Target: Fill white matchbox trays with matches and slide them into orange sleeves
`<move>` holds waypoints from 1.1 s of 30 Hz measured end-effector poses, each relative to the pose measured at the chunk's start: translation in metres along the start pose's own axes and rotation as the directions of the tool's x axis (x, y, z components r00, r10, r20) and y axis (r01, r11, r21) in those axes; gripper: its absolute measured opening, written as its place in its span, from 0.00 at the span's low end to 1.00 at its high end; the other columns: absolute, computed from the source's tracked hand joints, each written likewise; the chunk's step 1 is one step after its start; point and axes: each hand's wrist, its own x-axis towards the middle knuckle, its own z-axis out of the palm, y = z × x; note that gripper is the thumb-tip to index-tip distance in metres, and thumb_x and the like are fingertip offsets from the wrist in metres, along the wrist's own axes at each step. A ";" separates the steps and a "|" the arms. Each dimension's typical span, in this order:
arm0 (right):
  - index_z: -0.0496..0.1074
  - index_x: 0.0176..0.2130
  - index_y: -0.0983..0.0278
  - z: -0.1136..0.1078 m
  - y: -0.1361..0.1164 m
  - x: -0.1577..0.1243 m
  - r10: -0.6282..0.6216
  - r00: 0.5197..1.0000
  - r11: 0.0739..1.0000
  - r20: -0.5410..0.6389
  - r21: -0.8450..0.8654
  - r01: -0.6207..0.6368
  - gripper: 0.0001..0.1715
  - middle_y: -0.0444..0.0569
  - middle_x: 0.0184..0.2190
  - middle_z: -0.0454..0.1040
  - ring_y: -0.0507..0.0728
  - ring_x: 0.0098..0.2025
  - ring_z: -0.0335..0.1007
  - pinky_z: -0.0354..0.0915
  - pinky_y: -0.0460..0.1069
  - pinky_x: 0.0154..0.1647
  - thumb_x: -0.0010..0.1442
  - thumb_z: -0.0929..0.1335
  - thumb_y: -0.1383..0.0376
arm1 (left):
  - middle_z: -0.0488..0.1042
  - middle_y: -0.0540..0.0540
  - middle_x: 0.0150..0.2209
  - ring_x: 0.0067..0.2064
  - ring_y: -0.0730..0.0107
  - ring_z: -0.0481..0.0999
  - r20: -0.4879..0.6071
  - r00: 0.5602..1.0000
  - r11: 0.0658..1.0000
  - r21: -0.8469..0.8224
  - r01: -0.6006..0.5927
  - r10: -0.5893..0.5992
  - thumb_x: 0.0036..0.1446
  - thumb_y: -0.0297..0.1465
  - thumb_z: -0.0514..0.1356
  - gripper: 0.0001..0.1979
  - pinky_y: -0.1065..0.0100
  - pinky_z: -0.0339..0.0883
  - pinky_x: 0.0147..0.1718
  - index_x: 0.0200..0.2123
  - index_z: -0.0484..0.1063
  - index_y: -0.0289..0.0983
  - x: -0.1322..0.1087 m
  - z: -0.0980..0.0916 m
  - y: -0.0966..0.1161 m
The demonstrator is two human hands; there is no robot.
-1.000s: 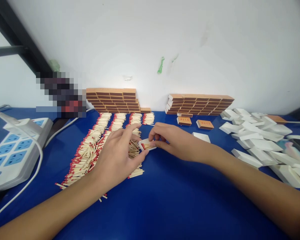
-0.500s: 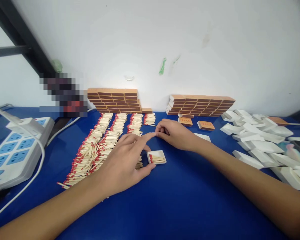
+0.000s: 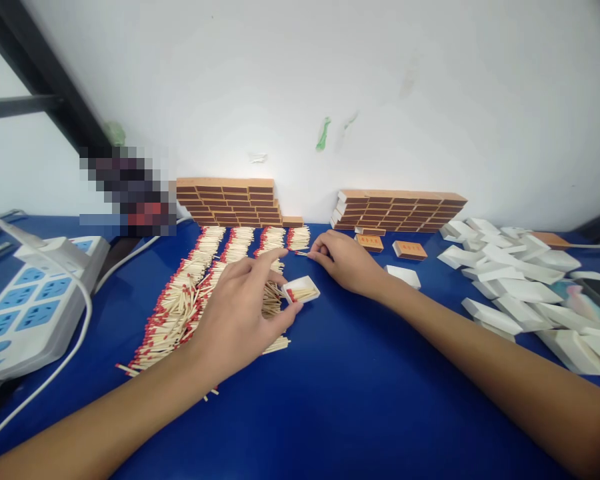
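1. Currently, on my feed, the left hand (image 3: 240, 303) lies over the near end of the rows of matches (image 3: 200, 287) with its fingers spread. Its thumb presses the near-left corner of a small white tray (image 3: 301, 290). Whether a finger behind it completes a grip is hidden, so I cannot tell.
2. That tray sits on the blue table (image 3: 360, 393), just right of the match rows and between the two hands. A few matches lie inside it, red heads to the left.
3. The right hand (image 3: 344, 261) has its fingers curled together, the tips pinched on a single match (image 3: 301, 253) beside the far end of the rows.
4. I judge the tray to be thin card: very light, easily crushed and quick to skid on the smooth table. The long side walls look like the safest place to hold it, pinched lightly.
5. Each match looks stiff but snappable, and too thin to lift from above. I would take it at mid-stick, away from the head.
6. Behind, two stacks of brown matchboxes (image 3: 227, 200) line the wall, and a heap of empty white trays (image 3: 520, 283) lies far right. A power strip (image 3: 30, 297) is at the left.
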 end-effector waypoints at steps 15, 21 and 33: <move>0.73 0.40 0.61 -0.030 -0.036 -0.022 -0.205 0.964 0.948 0.167 0.278 0.153 0.10 0.47 0.35 0.73 0.55 0.35 0.67 0.62 0.50 0.38 0.73 0.67 0.59 | 0.84 0.50 0.46 0.58 0.50 0.78 -0.027 0.999 0.999 0.006 0.047 -0.047 0.60 0.33 0.71 0.33 0.48 0.69 0.59 0.64 0.60 0.45 0.002 0.000 -0.001; 0.76 0.52 0.62 -0.008 -0.003 -0.004 -0.178 0.984 0.981 -0.002 0.075 0.177 0.13 0.52 0.40 0.72 0.61 0.44 0.70 0.66 0.55 0.48 0.72 0.65 0.66 | 0.84 0.49 0.47 0.57 0.50 0.78 0.022 1.000 1.000 -0.020 0.007 -0.007 0.60 0.32 0.71 0.34 0.47 0.68 0.60 0.65 0.60 0.45 0.000 0.002 -0.001; 0.77 0.53 0.62 -0.001 0.000 -0.002 -0.160 0.987 0.987 0.010 0.033 0.160 0.15 0.50 0.38 0.69 0.59 0.40 0.69 0.64 0.53 0.43 0.73 0.64 0.65 | 0.84 0.50 0.46 0.59 0.51 0.77 0.015 1.000 0.999 -0.026 0.019 -0.019 0.60 0.33 0.71 0.35 0.47 0.67 0.61 0.66 0.60 0.46 0.000 0.002 -0.001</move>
